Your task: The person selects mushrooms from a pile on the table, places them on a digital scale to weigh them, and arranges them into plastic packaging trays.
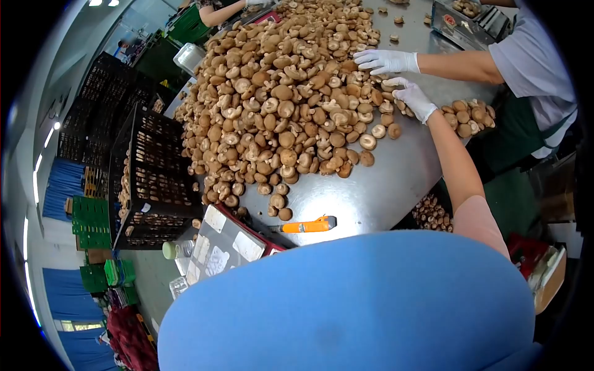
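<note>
My right hand [413, 99], in a white glove, reaches in from the lower right under a pink sleeve. It is at the right edge of a large heap of brown shiitake mushrooms [278, 93] on a metal table [396, 173]. Its fingers are apart and stretched toward the heap, with mushrooms [402, 109] close below the palm; whether it touches them is hard to see. My left hand is out of view. A large rounded blue surface [346, 297] covers the lower middle.
A co-worker's gloved hand [387, 62] lies on the heap's right side. A black crate [158, 167] with mushrooms stands left. An orange-handled cutter [307, 225] and a scale [226, 247] are near the front edge. Another scale [461, 28] is far right, a small mushroom pile [467, 117] below it.
</note>
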Tool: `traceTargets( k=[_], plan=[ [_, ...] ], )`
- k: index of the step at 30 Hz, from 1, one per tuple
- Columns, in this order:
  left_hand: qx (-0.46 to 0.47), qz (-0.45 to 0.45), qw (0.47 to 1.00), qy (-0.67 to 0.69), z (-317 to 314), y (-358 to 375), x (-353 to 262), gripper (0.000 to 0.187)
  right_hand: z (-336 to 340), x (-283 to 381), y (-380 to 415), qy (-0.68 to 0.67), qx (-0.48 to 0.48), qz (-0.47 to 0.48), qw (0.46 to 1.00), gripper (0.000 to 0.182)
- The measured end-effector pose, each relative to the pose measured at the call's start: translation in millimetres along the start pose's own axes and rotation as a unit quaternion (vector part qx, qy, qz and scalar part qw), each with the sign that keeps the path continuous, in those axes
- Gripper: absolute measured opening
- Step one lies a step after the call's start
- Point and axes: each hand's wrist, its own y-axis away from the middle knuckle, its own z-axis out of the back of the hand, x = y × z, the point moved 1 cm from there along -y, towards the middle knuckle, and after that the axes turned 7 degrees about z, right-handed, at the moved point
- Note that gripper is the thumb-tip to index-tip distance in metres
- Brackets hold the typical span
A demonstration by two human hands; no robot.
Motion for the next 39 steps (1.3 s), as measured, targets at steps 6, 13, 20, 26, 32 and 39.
traceTargets(
  k=[6,13,20,26,32,39],
  plan=[
    [0.009,-0.055,0.998,0.005,2,13,-27,0.036,-36,0,8,0.370,-0.034,0.211,0.904,0.063],
    [0.015,-0.130,0.991,0.012,6,30,-57,0.037,-36,-2,-4,0.453,-0.023,0.154,0.878,0.060],
    [0.008,-0.209,0.978,0.015,11,45,-83,0.038,-4,-31,-8,-0.109,-0.122,0.130,0.978,0.040],
    [-0.007,-0.278,0.961,0.012,17,57,-102,0.038,-25,23,38,-0.405,0.017,0.072,0.912,0.052],
    [-0.028,-0.353,0.935,-0.001,24,71,-124,0.039,-113,40,70,-0.493,0.294,0.134,0.808,0.079],
    [-0.045,-0.423,0.905,-0.019,24,89,-148,0.040,-239,81,92,-0.403,0.412,0.114,0.809,0.079]
  ],
)
